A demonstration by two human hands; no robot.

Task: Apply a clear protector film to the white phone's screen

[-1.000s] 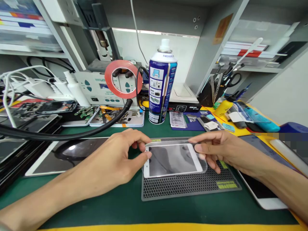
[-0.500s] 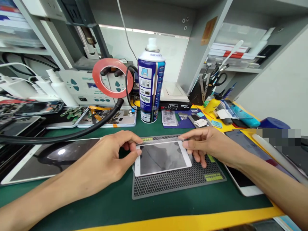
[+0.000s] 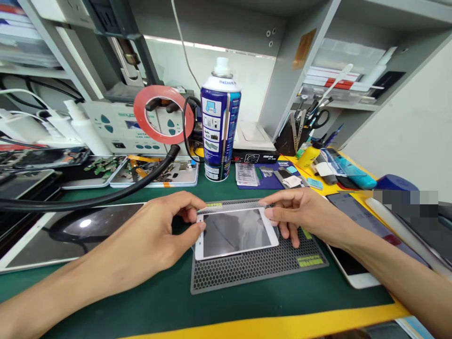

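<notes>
A white smartphone [image 3: 233, 233] with a dark, glossy screen lies on a black honeycomb-patterned mat [image 3: 243, 273]. Thin clear material shows along its far edge and past its corners; whether it is a film or a case I cannot tell. My left hand [image 3: 171, 230] pinches the phone's left end near the far corner, thumb on the white border and index finger at the far edge. At the far right corner, my right hand [image 3: 296, 212] grips with thumb and index finger, its other fingers curled beside the phone over the mat.
Behind the mat stands a blue spray can [image 3: 219, 127]. A black hose [image 3: 141, 188] crosses the left side above a white tablet [image 3: 88, 230]. Another large white-framed device [image 3: 356, 263] lies under my right forearm. Trays of small parts [image 3: 158, 174] and a tool holder [image 3: 291, 134] sit farther back.
The view has shifted a little, so everything appears slightly farther left. Both hands keep their hold at the phone's far corners, with no clear movement against it.
</notes>
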